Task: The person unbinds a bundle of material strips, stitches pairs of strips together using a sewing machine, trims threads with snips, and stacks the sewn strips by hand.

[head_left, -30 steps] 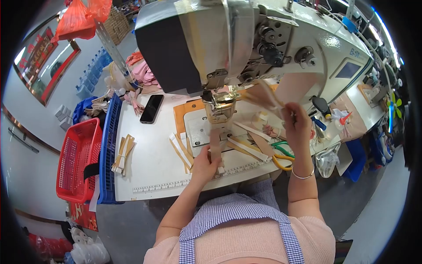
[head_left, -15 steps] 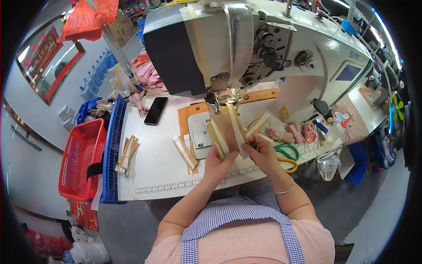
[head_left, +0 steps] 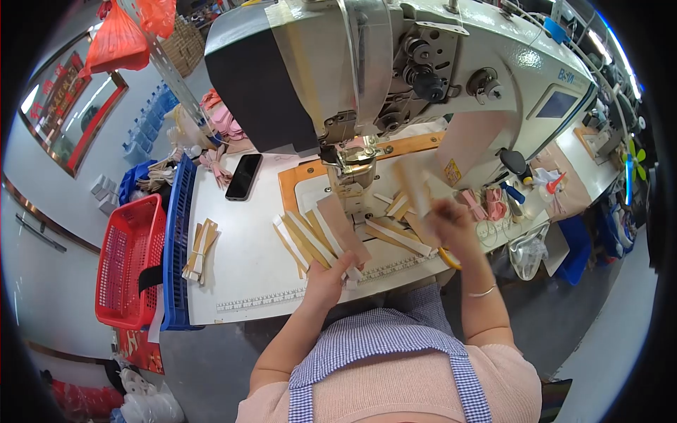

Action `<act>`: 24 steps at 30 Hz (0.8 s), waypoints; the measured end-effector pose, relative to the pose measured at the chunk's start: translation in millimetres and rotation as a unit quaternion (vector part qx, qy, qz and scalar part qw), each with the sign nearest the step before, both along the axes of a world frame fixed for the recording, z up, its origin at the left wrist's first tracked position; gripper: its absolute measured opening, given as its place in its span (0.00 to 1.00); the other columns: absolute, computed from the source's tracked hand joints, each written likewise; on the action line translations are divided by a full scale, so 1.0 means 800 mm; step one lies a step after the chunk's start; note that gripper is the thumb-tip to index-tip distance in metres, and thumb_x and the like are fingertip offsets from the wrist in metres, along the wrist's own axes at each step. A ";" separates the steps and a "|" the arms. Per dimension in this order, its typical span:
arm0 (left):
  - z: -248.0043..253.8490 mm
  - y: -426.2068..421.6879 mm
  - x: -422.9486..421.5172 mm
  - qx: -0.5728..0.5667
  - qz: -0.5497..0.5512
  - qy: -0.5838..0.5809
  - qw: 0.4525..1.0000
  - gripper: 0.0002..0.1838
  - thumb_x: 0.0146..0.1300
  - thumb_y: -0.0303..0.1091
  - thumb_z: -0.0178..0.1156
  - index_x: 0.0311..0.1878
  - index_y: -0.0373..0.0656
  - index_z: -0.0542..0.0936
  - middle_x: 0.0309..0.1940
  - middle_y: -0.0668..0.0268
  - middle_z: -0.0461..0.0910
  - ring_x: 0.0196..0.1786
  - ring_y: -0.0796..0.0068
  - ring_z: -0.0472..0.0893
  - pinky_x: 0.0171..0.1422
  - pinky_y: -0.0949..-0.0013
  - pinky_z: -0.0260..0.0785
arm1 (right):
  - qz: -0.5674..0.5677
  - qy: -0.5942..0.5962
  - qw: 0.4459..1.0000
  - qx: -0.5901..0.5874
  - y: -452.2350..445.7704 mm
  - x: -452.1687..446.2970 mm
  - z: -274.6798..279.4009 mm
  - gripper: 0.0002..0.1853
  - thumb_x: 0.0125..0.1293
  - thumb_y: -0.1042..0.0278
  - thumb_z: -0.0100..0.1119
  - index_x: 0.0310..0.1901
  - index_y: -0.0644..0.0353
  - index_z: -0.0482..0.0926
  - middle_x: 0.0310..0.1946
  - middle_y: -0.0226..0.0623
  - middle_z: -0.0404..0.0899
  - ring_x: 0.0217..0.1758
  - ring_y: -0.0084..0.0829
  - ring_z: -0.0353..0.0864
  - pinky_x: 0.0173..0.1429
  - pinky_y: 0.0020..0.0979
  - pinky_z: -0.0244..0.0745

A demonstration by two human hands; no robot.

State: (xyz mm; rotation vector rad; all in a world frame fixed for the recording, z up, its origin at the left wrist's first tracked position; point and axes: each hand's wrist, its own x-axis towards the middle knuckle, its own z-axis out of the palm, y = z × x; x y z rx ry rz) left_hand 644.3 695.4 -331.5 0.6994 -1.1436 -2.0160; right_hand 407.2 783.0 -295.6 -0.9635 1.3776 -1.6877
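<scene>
My left hand is closed around the lower ends of several fanned tan-and-white strips and a pinkish-brown flat piece, low over the white table in front of the sewing machine. To the right, my right hand is smeared by motion, its fingers around a tan-and-white strip that stands up beside the needle area. Below and left of that hand, more tan-and-white strips lie on the tabletop. The sewing machine's presser foot area is just behind the left hand's pieces.
A phone and a tied strip bundle lie on the left, near a blue crate and a red basket. Pink strip bundles lie right. Yellow-handled scissors and a printed ruler are near the front edge.
My hands have moved apart: the left has gone down and left with its strips and pinkish-brown piece, the right has gone up and right with a strip. The camera view has shifted slightly.
</scene>
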 end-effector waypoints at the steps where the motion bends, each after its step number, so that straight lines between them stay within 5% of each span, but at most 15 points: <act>1: 0.003 0.006 -0.005 0.000 0.010 0.005 1.000 0.12 0.59 0.27 0.55 0.46 0.35 0.71 0.34 0.64 0.76 0.34 0.73 0.77 0.38 0.72 0.71 | 0.067 -0.005 0.998 0.003 0.003 0.024 0.002 0.07 0.57 0.78 0.56 0.38 0.61 0.74 0.30 0.26 0.76 0.30 0.15 0.73 0.33 0.18 0.68; 5: -0.004 0.014 -0.016 -0.046 0.038 -0.035 0.998 0.11 0.60 0.27 0.54 0.46 0.36 0.72 0.35 0.65 0.77 0.35 0.75 0.76 0.36 0.74 0.70 | 0.139 0.095 0.986 0.003 0.001 0.088 -0.021 0.08 0.55 0.76 0.59 0.37 0.61 0.75 0.30 0.26 0.76 0.30 0.15 0.72 0.33 0.18 0.68; 8: 0.014 0.015 -0.006 -0.060 -0.031 -0.101 0.993 0.10 0.58 0.25 0.55 0.44 0.35 0.73 0.33 0.65 0.78 0.34 0.77 0.76 0.36 0.75 0.69 | 0.121 0.143 0.974 0.125 0.001 0.088 -0.016 0.07 0.55 0.73 0.60 0.35 0.61 0.75 0.29 0.27 0.75 0.29 0.14 0.71 0.33 0.18 0.67; 12: 0.007 0.018 0.005 -0.048 -0.089 -0.046 0.994 0.11 0.58 0.25 0.56 0.44 0.35 0.72 0.31 0.66 0.77 0.32 0.77 0.76 0.40 0.74 0.68 | 0.160 -0.068 0.982 0.070 0.006 0.082 -0.022 0.08 0.54 0.72 0.60 0.35 0.63 0.73 0.25 0.28 0.72 0.25 0.15 0.69 0.29 0.18 0.64; 14: 0.001 0.012 0.012 -0.132 -0.110 -0.128 0.977 0.12 0.56 0.23 0.57 0.45 0.35 0.71 0.30 0.66 0.77 0.31 0.79 0.75 0.39 0.75 0.67 | 0.150 -0.144 0.977 0.051 0.010 0.075 -0.018 0.08 0.55 0.72 0.59 0.35 0.63 0.72 0.23 0.28 0.71 0.23 0.16 0.68 0.27 0.17 0.63; 16: -0.010 0.006 0.019 -0.129 -0.094 -0.143 0.977 0.13 0.56 0.24 0.57 0.46 0.35 0.71 0.30 0.66 0.77 0.30 0.79 0.75 0.38 0.76 0.67 | 0.038 -0.278 0.955 -0.092 0.019 0.049 0.001 0.07 0.56 0.72 0.54 0.35 0.62 0.71 0.22 0.27 0.68 0.20 0.19 0.66 0.25 0.18 0.61; 20: -0.006 -0.005 0.028 -0.122 -0.051 -0.141 0.981 0.16 0.56 0.25 0.57 0.48 0.35 0.69 0.32 0.65 0.77 0.32 0.78 0.76 0.40 0.75 0.68 | -0.013 -0.326 0.900 -0.290 0.033 -0.019 0.050 0.07 0.59 0.70 0.52 0.36 0.62 0.70 0.23 0.32 0.68 0.20 0.20 0.64 0.25 0.20 0.58; 24: -0.006 0.004 0.008 -0.228 -0.013 -0.193 0.954 0.29 0.56 0.29 0.58 0.60 0.33 0.60 0.38 0.57 0.77 0.40 0.70 0.78 0.48 0.71 0.68 | -0.035 -0.211 0.953 -0.215 0.029 -0.007 0.033 0.04 0.59 0.75 0.51 0.36 0.62 0.70 0.25 0.31 0.70 0.21 0.21 0.66 0.25 0.20 0.58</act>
